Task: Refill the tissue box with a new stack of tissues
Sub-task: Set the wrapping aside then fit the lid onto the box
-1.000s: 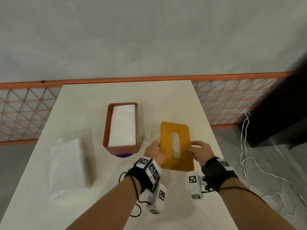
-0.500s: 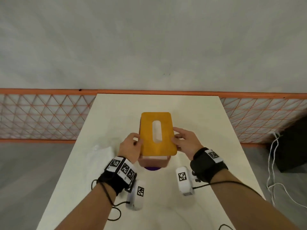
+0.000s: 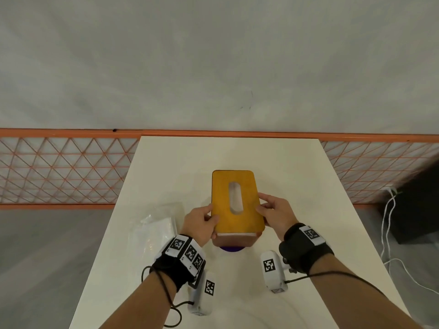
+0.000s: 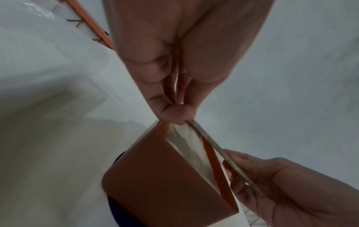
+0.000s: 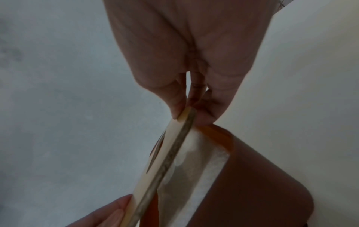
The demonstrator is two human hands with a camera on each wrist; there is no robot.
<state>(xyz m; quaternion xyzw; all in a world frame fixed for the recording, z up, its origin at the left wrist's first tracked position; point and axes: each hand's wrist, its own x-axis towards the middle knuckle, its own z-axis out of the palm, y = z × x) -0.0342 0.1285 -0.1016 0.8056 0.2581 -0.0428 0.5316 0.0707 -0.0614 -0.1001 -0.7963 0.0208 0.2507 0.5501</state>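
A yellow wooden lid (image 3: 237, 200) with an oval slot hovers just above the red-brown tissue box (image 3: 234, 241). My left hand (image 3: 204, 219) pinches the lid's left edge and my right hand (image 3: 273, 211) pinches its right edge. White tissues (image 3: 236, 234) show in the gap at the near end. In the left wrist view the lid (image 4: 223, 158) is tilted over the box (image 4: 165, 181) and the tissue stack (image 4: 192, 152). The right wrist view shows the lid's edge (image 5: 167, 159) above the tissues (image 5: 196, 169) and the box (image 5: 258, 181).
The box stands on a cream table (image 3: 297, 176), on a purple disc (image 3: 231, 249). A clear plastic wrapper (image 3: 154, 231) lies to the left. An orange mesh fence (image 3: 59, 167) runs behind the table. White cables (image 3: 389, 224) hang beside a dark cabinet at the right.
Both hands carried the lid from the table right of the open box to over the box. It now sits lower on it, covering most of the tissues.
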